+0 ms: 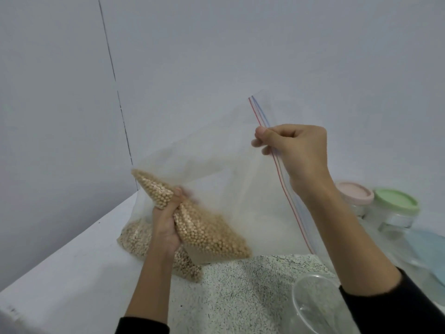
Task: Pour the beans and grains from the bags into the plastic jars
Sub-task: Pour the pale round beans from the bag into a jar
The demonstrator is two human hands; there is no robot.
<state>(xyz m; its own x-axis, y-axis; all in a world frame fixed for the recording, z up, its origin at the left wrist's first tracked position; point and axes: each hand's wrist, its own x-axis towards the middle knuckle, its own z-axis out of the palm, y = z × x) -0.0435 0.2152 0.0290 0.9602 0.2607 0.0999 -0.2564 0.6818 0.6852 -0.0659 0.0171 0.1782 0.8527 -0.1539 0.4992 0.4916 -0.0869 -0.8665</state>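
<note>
A large clear zip bag [216, 169] with a red and blue seal strip is held up above the table. Tan round beans [207, 232] fill its lower left corner. My left hand [168, 220] grips the bag around the bunched bean-filled corner. My right hand [291, 150] pinches the seal strip near the bag's top right edge. An open clear plastic jar [313, 302] stands at the bottom right, below my right forearm. A second bag of beans [134, 239] lies on the table behind my left hand.
Two lidded jars stand at the right, one with a pink lid [354, 192], one with a green lid [395, 201]. A pale blue lid [428, 249] lies nearer. A bag of speckled white grain [240, 292] covers the table [60, 273] in front. A wall stands close behind.
</note>
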